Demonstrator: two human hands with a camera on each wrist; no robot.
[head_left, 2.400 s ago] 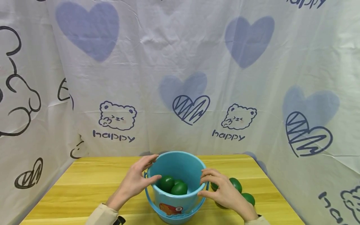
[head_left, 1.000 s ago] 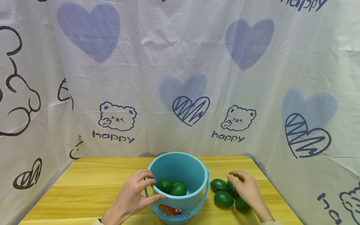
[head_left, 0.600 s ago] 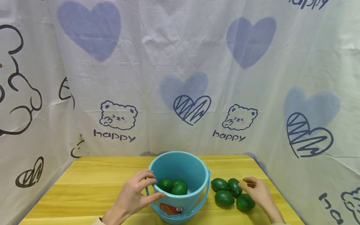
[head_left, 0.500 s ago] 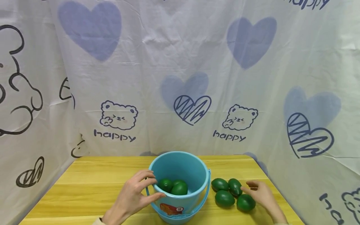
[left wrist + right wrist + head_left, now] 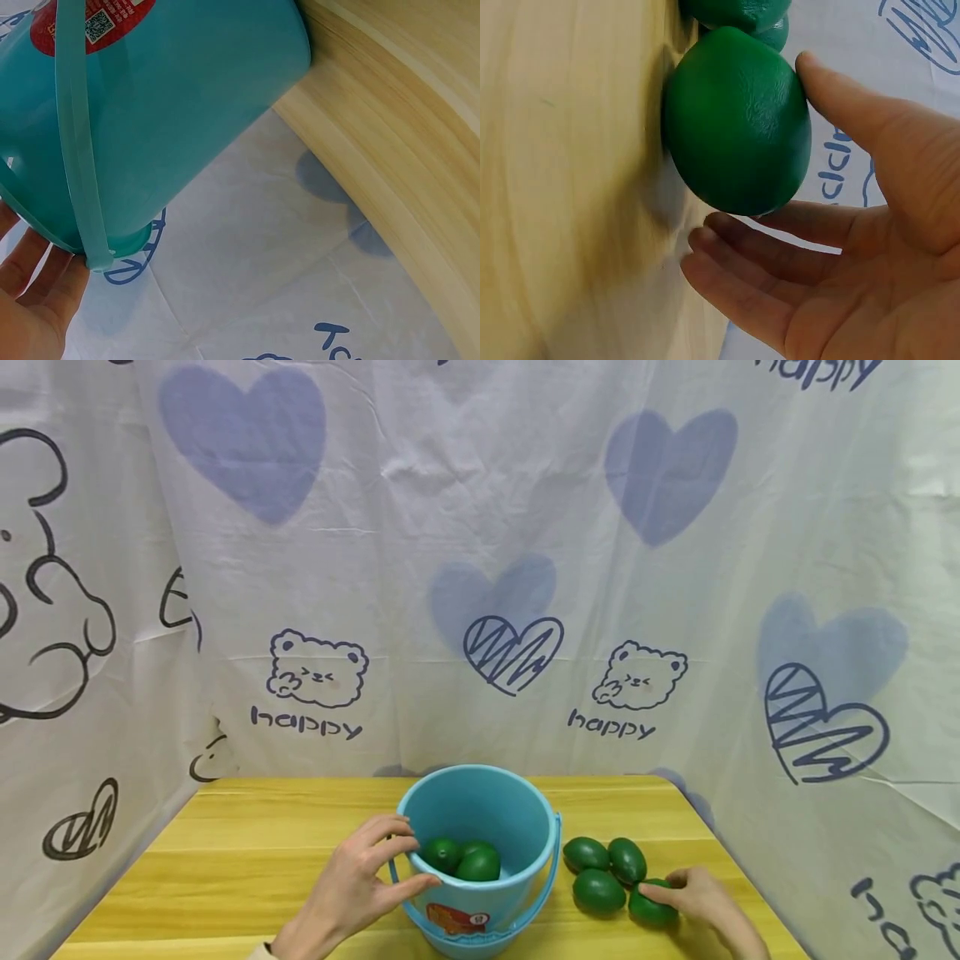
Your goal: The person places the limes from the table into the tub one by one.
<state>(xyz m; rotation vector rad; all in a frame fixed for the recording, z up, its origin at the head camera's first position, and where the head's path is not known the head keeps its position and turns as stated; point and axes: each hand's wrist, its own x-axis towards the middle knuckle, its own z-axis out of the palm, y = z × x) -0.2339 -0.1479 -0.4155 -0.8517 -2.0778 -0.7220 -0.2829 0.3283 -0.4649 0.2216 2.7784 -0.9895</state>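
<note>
A light-blue bucket stands upright on the table, its handle hanging down the near side. Several green limes lie inside it. My left hand holds the bucket's left rim; the left wrist view has its fingers at the rim beside the handle's joint. To the right of the bucket, my right hand grips the nearest right lime of a small cluster. In the right wrist view the thumb touches one side of that lime, with fingers under the other side and partly hidden.
More limes lie close together on the wooden table, between the bucket and my right hand. A white printed cloth hangs behind the table and along both sides.
My right hand has left the bucket's rim, passed over the limes to the right, and come down onto the nearest right one. My left hand stays at the bucket's left rim.
</note>
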